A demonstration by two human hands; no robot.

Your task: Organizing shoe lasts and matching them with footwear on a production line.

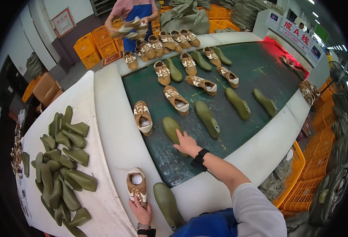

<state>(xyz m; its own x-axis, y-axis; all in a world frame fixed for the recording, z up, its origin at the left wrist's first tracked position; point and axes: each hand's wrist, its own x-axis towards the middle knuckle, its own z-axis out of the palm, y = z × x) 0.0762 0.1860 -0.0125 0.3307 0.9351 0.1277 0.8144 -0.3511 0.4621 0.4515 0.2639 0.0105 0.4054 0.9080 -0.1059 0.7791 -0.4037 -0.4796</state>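
At the near left corner of the white ledge, my left hand [142, 213] grips the toe end of a brown sneaker [136, 182] with white stripes and laces. Beside that shoe, a green shoe last [166, 201] lies on the ledge. My right hand [187, 144] reaches over the green belt, its fingers and thumb around the near part of another green shoe last [170, 127]. That last rests on the belt; my hand covers its near end. A brown sneaker [143, 117] stands left of it, and a further green last [207, 118] lies to its right.
Several sneakers and lasts stand in rows on the belt [253, 59]. A pile of green lasts [59, 170] covers the white table at left. Across the belt a person in a blue apron [132, 23] holds shoes. Orange crates [308, 173] are stacked at right.
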